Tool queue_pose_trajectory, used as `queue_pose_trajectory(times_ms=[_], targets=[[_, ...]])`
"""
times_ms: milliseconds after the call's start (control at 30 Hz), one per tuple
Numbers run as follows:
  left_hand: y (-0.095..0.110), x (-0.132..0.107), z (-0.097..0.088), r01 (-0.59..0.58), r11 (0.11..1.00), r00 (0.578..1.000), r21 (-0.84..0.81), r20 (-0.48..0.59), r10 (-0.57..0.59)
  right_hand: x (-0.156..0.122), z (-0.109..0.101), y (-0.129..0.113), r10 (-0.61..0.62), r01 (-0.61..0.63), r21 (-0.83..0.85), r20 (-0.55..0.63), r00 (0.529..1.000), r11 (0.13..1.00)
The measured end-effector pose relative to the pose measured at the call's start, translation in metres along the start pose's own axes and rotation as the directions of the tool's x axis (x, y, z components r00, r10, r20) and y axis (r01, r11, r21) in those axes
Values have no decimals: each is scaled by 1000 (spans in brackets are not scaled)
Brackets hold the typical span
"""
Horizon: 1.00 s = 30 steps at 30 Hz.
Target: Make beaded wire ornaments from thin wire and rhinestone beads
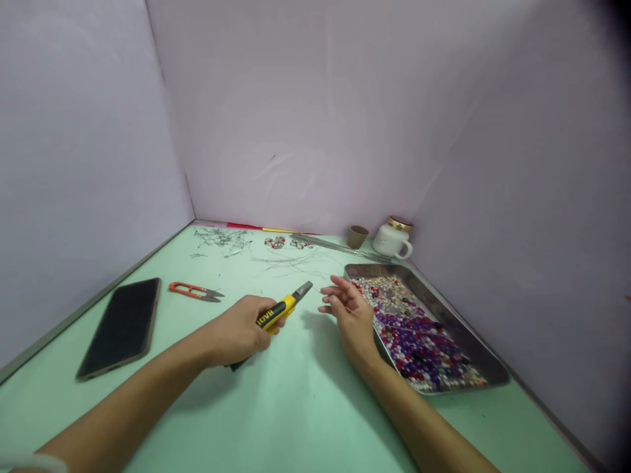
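Observation:
My left hand [246,330] is closed around a pair of pliers [277,314] with yellow and black handles. Their metal jaws point up and to the right, above the pale green table. Across from the jaws, my right hand [352,315] hovers with its fingers apart and slightly bent; I make out nothing held in it. A metal tray [456,315] lies beside that hand, partly covered by it at the left rim. Inside it are many loose beads [419,341] in purple, red, white and cream.
At the left lie a phone [121,328] and orange thread snips [194,291]. Toward the back are wire scraps [221,240], red and clear bead pieces [275,242], and long thin wires [340,247]. A brown cup [357,237] and a lidded white mug [389,240] stand at the back right.

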<state>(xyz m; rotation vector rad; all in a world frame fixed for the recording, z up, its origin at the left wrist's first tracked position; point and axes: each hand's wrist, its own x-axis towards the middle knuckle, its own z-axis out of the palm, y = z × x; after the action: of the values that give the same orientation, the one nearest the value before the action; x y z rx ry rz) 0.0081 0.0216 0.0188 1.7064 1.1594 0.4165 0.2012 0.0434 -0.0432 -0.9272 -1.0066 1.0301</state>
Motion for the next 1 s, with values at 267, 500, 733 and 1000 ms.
queue_pose_trajectory(times_ms=[267, 500, 733, 1000], targets=[[-2, -2, -11, 18, 992, 995, 125, 92, -29, -2, 1, -5, 481, -502, -10, 303, 823, 865], [-7, -1, -6, -20, 987, 990, 156, 140, -3, -5, 0, -2, 491, -487, -107, 348, 798, 867], [-7, 1, -5, 19, 991, 982, 129, 185, -43, -6, -3, 3, 479, -501, -58, 404, 779, 864], [-12, 4, -6, 50, 990, 988, 131, 141, -69, -9, -6, 6, 527, -579, 10, 398, 750, 815]])
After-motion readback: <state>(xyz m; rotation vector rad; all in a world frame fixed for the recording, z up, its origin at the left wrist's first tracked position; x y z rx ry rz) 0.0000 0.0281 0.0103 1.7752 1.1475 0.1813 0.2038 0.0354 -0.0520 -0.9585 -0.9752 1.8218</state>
